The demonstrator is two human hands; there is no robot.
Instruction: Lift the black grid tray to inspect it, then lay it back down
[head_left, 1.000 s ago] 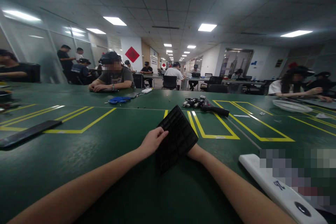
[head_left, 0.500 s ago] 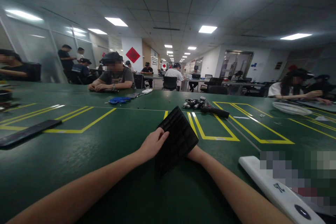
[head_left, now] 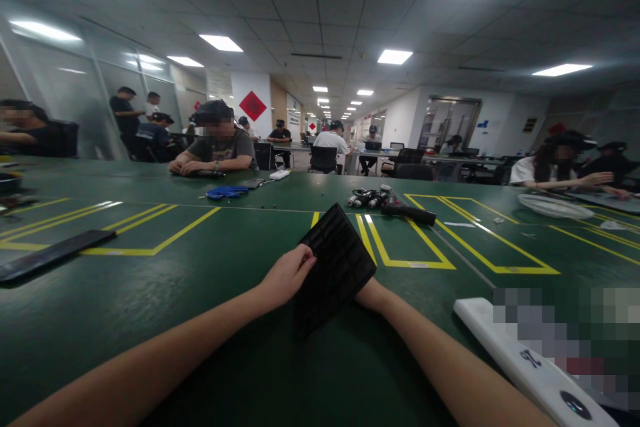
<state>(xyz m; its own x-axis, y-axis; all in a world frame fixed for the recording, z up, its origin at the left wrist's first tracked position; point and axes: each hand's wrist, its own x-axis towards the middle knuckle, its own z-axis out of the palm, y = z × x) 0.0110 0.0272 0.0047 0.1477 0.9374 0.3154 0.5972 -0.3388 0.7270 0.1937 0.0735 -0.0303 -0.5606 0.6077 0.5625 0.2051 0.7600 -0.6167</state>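
Note:
A thin black panel with a grid of raised squares [head_left: 336, 267] is held up, tilted, above the green table [head_left: 210, 360]. My left hand [head_left: 289, 273] pinches its left edge, thumb and fingers closed on it. On the other side my right hand [head_left: 371, 295] reaches behind the panel's lower right edge; its fingers are hidden there, so their grip does not show. The panel's lower end fades into dark shadow.
A long black bar-shaped object [head_left: 57, 255] lies left, a white device [head_left: 520, 347] lower right. Farther back are blue gloves [head_left: 227, 193], a cluster of dark gear [head_left: 373, 198] and yellow tape outlines [head_left: 420, 264]. Across the table sits a person [head_left: 220, 140].
My left hand and the panel have shifted very slightly left. The left thumb lies a little nearer the panel's edge. My right hand stays almost where it was.

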